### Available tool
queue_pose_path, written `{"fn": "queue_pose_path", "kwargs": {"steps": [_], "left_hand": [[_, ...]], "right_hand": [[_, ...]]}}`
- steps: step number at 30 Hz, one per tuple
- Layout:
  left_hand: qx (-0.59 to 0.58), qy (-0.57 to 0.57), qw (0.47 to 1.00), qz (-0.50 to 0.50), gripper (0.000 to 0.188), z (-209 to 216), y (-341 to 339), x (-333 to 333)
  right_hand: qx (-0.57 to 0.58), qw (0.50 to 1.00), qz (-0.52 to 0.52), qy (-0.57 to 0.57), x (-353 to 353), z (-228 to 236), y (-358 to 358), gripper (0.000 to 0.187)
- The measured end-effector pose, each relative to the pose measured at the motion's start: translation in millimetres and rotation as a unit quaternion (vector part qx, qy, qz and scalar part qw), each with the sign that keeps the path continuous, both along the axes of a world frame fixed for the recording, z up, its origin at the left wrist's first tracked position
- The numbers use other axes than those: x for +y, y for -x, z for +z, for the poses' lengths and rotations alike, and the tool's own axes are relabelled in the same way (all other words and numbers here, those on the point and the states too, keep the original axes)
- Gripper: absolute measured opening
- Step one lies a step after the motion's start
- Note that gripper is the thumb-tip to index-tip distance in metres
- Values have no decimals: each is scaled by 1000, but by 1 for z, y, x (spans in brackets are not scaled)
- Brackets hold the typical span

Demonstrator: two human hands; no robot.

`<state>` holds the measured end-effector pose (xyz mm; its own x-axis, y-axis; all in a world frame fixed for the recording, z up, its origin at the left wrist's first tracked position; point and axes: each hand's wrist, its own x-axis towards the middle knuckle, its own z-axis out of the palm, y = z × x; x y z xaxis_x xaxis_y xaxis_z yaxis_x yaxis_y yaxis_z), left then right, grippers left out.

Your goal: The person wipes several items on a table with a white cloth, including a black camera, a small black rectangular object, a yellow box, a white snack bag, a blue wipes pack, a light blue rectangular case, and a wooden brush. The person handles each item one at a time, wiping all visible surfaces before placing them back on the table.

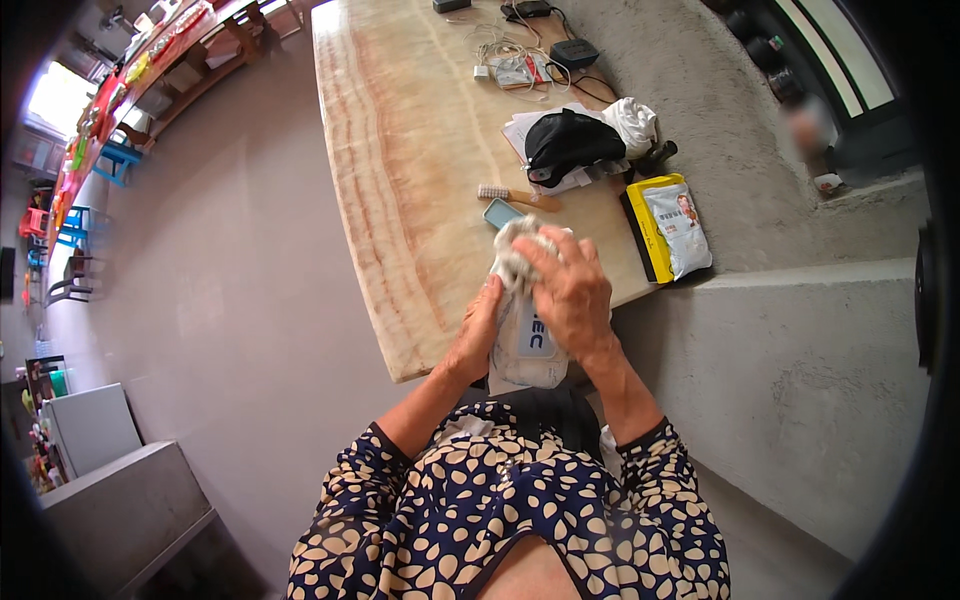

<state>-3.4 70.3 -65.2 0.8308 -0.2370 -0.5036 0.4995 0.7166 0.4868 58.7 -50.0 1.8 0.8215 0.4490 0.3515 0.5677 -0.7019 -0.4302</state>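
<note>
My right hand (570, 295) presses a bunched, off-white cloth (515, 250), its fingers curled over it. The cloth lies against the upper end of a whitish object (530, 365) with a rounded lower end and a pale label bearing dark lettering. Its exact kind is hard to make out. My left hand (475, 335) grips this object along its left side, thumb up near the cloth; its other fingers are hidden. Just beyond the cloth, on the table, lie a small blue-grey rectangular item (500, 212) and a brush (515, 196) with a wooden handle and pale bristles.
The marble-patterned table (400, 200) stretches away ahead. On its right are a black pouch (570, 145), a white bundled cloth (630, 125) and a yellow-and-black box (650, 230) with a white packet (680, 230). Cables (510, 45) lie farther back. A concrete wall (790, 370) borders the right.
</note>
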Motion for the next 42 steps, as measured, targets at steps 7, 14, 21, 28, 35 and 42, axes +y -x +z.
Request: {"fn": "queue_pose_path", "kwargs": {"steps": [7, 14, 21, 28, 35, 42], "left_hand": [[-2, 56, 998, 20, 59, 5, 2, -4], [-38, 259, 965, 23, 64, -23, 2, 8], [-11, 187, 981, 57, 64, -3, 3, -6], [-4, 155, 988, -5, 65, 5, 9, -14], [8, 108, 993, -47, 65, 11, 18, -20], [26, 51, 996, -69, 64, 9, 20, -31]], "right_hand": [[-48, 999, -8, 15, 0, -2, 7, 48], [-20, 995, 81, 50, -14, -4, 63, 32], [29, 988, 148, 40, -56, 10, 95, 38], [8, 1000, 19, 15, -75, 27, 63, 45], [-15, 998, -66, 12, -80, 15, 54, 47], [-58, 997, 35, 43, -49, 21, 76, 39]]}}
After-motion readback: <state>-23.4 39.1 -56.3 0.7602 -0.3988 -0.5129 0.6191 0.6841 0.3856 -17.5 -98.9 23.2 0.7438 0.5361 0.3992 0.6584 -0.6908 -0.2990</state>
